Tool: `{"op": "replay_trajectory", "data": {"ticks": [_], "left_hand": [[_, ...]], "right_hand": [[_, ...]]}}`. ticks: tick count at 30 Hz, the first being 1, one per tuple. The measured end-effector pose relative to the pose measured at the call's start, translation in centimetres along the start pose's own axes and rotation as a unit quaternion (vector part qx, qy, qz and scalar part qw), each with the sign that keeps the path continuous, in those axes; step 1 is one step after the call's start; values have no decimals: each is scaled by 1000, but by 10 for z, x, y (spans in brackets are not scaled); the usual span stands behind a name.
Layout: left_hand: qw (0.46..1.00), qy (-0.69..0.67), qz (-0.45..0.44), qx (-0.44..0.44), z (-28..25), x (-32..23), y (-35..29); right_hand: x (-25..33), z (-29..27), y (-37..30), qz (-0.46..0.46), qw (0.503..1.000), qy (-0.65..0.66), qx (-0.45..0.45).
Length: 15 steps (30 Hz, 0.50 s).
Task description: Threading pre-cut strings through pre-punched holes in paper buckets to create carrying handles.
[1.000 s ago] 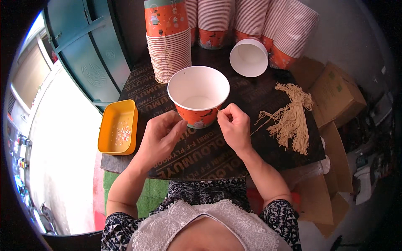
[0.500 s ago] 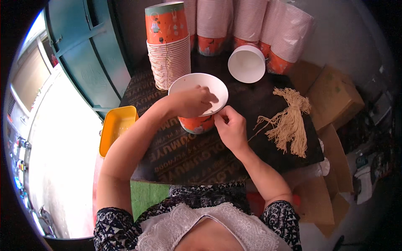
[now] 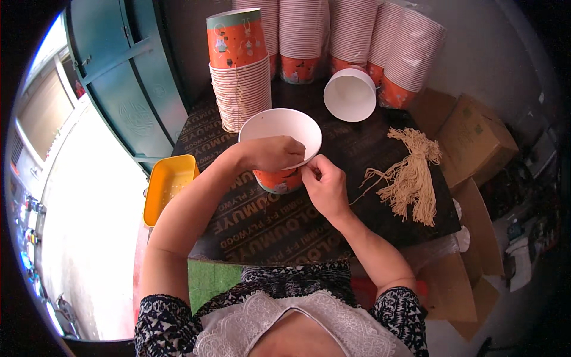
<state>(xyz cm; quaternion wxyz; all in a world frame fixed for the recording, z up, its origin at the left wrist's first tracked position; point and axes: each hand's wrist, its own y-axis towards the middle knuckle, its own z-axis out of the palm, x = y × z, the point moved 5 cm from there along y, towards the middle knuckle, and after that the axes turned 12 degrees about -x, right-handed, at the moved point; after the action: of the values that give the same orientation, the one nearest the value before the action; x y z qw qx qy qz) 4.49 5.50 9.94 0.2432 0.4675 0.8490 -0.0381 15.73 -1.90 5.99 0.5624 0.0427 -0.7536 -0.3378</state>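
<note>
A round paper tub (image 3: 290, 124), white inside and orange with printed figures outside, stands upright on the dark table in front of me. My left hand (image 3: 275, 153) reaches over its near side into the mouth, fingers curled in at the right part of the rim. Against the outside of that same rim, my right hand (image 3: 325, 183) makes a pinch with thumb and forefinger. Whatever the fingertips of either hand hold is too small or hidden to make out. To the right of my right hand lies a bundle of beige cords (image 3: 410, 178), tied near its top, with loose strands trailing left.
A tall stack of nested tubs (image 3: 241, 89) stands behind the tub, with cords hanging down it. Several plastic-wrapped stacks (image 3: 300, 35) line the back. One tub (image 3: 350, 95) lies on its side. A yellow basket (image 3: 172, 178) sits left; cardboard boxes (image 3: 479, 140) are right of the table (image 3: 273, 238).
My left hand has come down and its fingers, stretched over the tub's mouth before, are now curled at the rim. My right hand keeps its pinch there.
</note>
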Motion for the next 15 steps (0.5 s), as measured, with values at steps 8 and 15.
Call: {"op": "replay_trajectory", "data": {"ticks": [8,15], "left_hand": [[994,54,-5,-91,-11,0,-7],[977,102,-6,-188,6,13,-16]], "right_hand": [[16,-8,2,-119,983,-141,-9],[28,-3,13,-283,937,-175,110]]}}
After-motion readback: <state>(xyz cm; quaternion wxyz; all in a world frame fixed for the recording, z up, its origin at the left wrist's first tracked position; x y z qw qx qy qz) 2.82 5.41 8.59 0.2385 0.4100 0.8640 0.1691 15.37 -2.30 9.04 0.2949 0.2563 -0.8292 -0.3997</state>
